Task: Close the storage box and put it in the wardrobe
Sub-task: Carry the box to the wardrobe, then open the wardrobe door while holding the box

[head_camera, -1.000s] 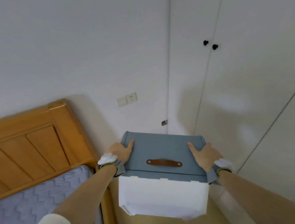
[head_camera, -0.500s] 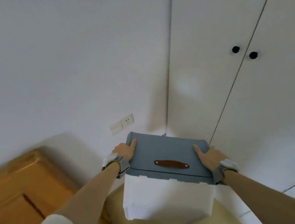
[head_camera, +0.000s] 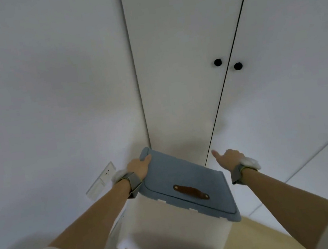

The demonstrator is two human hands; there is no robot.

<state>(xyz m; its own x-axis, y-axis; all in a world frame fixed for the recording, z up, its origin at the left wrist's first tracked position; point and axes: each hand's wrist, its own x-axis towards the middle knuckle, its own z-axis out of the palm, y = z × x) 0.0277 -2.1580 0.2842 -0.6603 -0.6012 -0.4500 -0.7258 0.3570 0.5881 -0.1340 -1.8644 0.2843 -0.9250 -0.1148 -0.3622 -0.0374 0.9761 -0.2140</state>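
The storage box (head_camera: 174, 236) is white with a closed blue-grey lid (head_camera: 179, 177) that carries a brown strap handle (head_camera: 191, 191). My left hand (head_camera: 138, 167) grips the lid's left far corner and holds the box, which tilts down to the right. Off the box, my right hand (head_camera: 227, 157) hangs in the air just to its right, fingers loose and thumb pointing at the wardrobe. Both white doors (head_camera: 173, 59) of the wardrobe are shut, with two black knobs (head_camera: 217, 62) beside the gap between them.
A white wall fills the left side, with a switch and socket plate (head_camera: 101, 180) low down next to my left wrist. More white wardrobe panels (head_camera: 319, 144) run to the right. Wooden floor (head_camera: 255, 242) shows under the box.
My right hand has let go of the lid and moved right, toward the wardrobe doors. The box now hangs from my left hand and tilts. The view has swung up and right; the bed is out of sight.
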